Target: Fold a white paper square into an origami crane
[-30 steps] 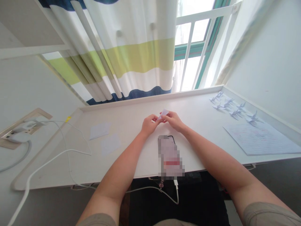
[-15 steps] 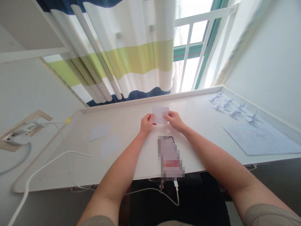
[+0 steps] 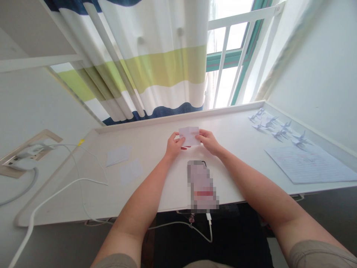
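Hands [image 3: 174, 146] pinching white sheet [image 3: 190, 135] at sides; phone [image 3: 201, 182] between forearms [image 3: 149, 190]; paper cranes [image 3: 280, 133] right, loose papers [image 3: 117, 155] left.

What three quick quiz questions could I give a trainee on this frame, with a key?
1. True or false: the left hand and the right hand both hold the small white sheet.
2. Which lies closest to the folded paper figures? A. the curtain; B. the lined sheet; C. the wall socket.
3. At which end, near or far, does the white cable meet the blurred phone?

Key: 1. True; 2. B; 3. The near end.
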